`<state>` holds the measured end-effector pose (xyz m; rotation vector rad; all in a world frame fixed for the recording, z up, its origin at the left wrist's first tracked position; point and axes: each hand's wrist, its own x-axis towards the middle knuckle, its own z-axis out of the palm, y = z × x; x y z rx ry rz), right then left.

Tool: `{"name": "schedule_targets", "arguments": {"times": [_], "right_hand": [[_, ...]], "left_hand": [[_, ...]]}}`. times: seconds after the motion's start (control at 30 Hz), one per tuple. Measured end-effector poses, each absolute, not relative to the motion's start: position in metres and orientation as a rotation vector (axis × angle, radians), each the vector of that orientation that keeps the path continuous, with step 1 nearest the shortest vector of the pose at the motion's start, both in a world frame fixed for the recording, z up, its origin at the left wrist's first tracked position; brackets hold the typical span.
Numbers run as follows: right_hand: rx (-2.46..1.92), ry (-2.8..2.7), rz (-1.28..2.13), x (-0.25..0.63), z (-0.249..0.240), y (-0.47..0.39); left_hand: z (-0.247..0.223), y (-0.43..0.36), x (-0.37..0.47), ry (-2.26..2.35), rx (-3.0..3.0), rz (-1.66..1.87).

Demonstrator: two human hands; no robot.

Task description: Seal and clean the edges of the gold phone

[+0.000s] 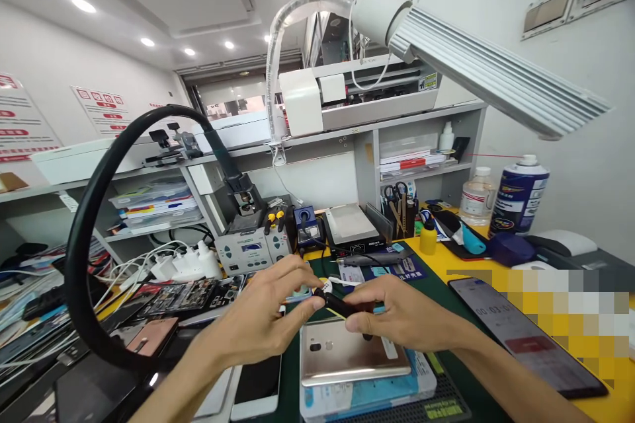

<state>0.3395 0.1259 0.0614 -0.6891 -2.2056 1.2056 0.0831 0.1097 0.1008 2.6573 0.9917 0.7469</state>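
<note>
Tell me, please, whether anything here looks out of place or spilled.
No spill shows, nor obvious damage on the gold phone. The white cables look untidy, crisscrossing beside the chargers at left. A pixelated patch hides part of the yellow bench at right.

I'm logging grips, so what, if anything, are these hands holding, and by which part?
A slim black cylindrical tool: the left hand pinches its left end, the right hand grips nearer the other end.

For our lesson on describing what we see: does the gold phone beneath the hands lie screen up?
No, the gold phone lies back up, showing its dark camera window.
</note>
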Motion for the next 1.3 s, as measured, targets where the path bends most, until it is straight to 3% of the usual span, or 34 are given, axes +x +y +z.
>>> {"name": "schedule_targets", "arguments": {"times": [0.13, 0.23, 0.6, 0.93, 1.17, 1.3], "right_hand": [[-0.656, -2.243, 1.186, 0.347, 0.062, 0.129], [-0.622, -2.284, 1.183, 0.348, 0.06, 0.128], [-0.627, -2.298, 1.066, 0.344, 0.052, 0.121], [-0.665, -2.176, 0.842, 0.342, 0.05, 0.125], [-0.678, -2.15, 0.866, 0.344, 0.051, 0.125], [-0.695, -2.103, 0.873, 0.342, 0.051, 0.124]], "left_hand": [[0.123, 0.105, 0.094, 1.034, 3.002, 0.252], [0.12, 0.097, 0.098, 0.967, 3.106, 0.109], [0.09, 0.087, 0.091, 0.998, 3.116, 0.242], [0.101, 0.096, 0.087, 1.256, 2.776, 0.381], [0.105, 0.094, 0.088, 1.053, 2.825, 0.674], [0.106, 0.092, 0.093, 1.158, 2.754, 0.722]]}}
